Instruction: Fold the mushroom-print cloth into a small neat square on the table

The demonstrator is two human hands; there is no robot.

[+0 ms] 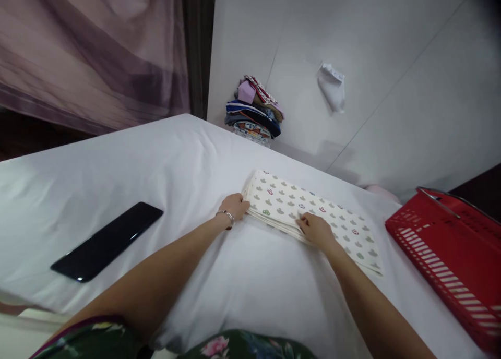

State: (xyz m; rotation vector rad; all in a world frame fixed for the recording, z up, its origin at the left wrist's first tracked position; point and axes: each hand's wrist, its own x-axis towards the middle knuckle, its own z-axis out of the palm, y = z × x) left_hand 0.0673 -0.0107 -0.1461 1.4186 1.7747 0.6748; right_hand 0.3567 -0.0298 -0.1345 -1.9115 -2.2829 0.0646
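Note:
A folded cream cloth (313, 213) with small grey, red and green prints lies flat on a white sheet-covered surface (156, 160). My left hand (234, 205), with a bracelet at the wrist, grips the cloth's left end at its folded edge. My right hand (317, 229) rests on the cloth's near edge, fingers curled over the layers. Both forearms reach in from the bottom of the view.
A black phone (107, 240) lies on the sheet at the left. A red plastic basket (450, 254) stands at the right edge. A pile of folded clothes (254, 111) sits at the far side near the wall. A white crumpled item (332, 86) lies on the floor beyond.

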